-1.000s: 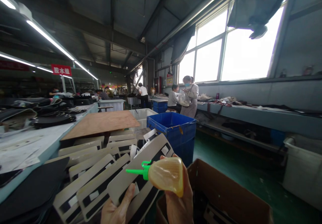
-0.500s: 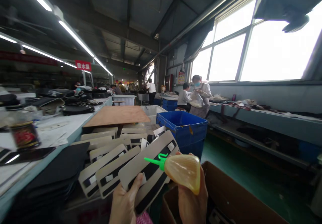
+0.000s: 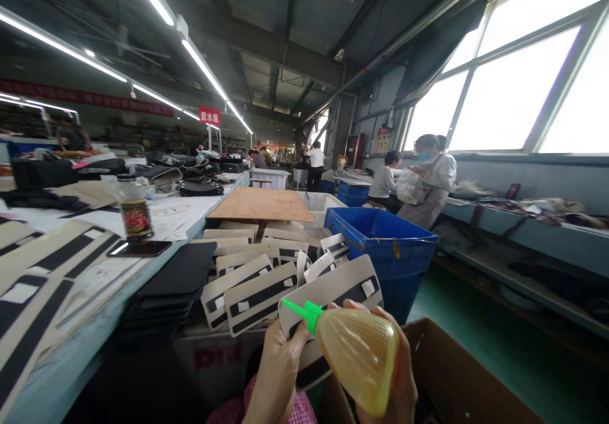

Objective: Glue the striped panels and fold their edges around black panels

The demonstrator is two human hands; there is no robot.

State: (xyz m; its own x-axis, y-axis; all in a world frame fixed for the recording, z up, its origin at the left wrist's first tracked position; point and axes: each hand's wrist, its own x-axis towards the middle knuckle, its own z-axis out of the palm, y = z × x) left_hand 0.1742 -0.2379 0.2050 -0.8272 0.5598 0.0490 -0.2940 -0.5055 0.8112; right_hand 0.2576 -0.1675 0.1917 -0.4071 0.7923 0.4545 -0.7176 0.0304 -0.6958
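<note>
A beige rectangular panel (image 3: 328, 281) with black strips and a small white patch is pinched at its lower left end by my left hand (image 3: 278, 360). My right hand (image 3: 405, 370) wraps around a squeeze bottle (image 3: 359, 348) of amber liquid, probably glue. The bottle's green nozzle (image 3: 309, 315) points left, across the panel's near end; whether it touches is unclear. The bottle hides part of the panel and some of my right fingers. Left of my hands, several similar panels (image 3: 259, 297) lean in overlapping rows.
Beside the panels is a stack of black sheets (image 3: 174, 275). The left table (image 3: 200, 205) bears a labelled jar (image 3: 136, 211), a phone (image 3: 139, 249) and more panels. A blue bin (image 3: 380, 233) stands ahead, a cardboard box (image 3: 457, 367) at lower right. Co-workers (image 3: 431, 176) are farther back.
The view has swung left, bringing more of the left table in. The panel now lies flatter in my left hand, and the bottle has tipped further, its base lower and nearer me.
</note>
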